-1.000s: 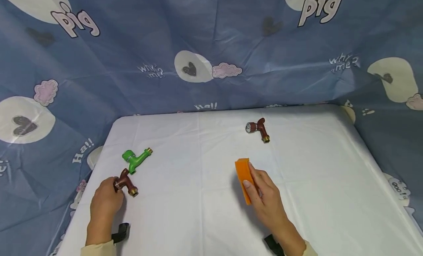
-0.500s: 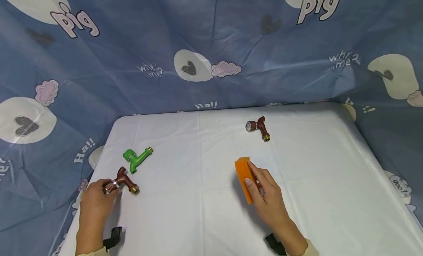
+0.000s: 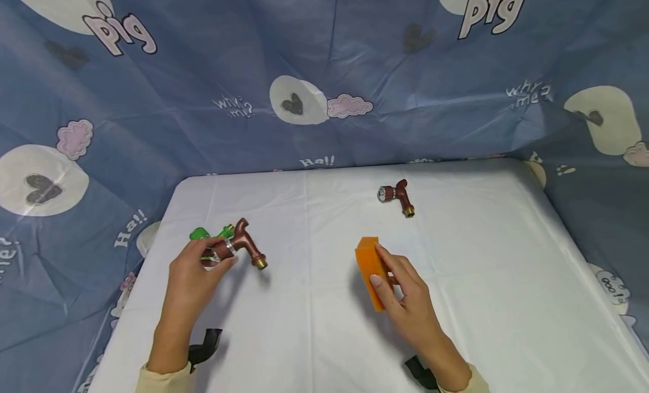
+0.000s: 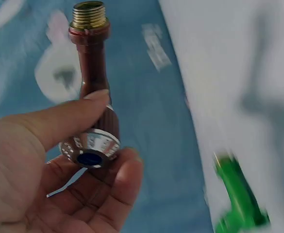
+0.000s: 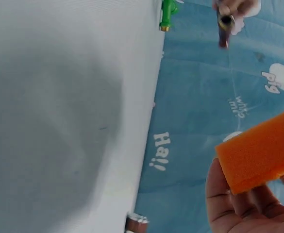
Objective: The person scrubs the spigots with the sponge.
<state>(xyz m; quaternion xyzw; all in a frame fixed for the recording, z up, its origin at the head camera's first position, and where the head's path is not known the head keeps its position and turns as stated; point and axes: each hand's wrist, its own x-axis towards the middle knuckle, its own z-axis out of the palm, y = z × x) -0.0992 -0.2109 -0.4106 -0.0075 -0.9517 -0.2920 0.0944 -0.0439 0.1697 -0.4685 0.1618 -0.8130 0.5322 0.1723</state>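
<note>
White cloth (image 3: 314,342) meets blue patterned drapes (image 3: 324,55). Toward nine o'clock, the left hand (image 3: 192,283) pinches a brown tap (image 3: 245,241), now raised and swung inward, closer to the orange sponge (image 3: 368,266) that the right hand (image 3: 413,303) grips between thumb and fingers toward four o'clock.

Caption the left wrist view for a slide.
Left hand holding a shiny brown faucet with brass threads, green faucet nearby.

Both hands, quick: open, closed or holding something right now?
Left hand: holding a brown faucet with a brass threaded end.
Right hand: holding an orange sponge block.
</note>
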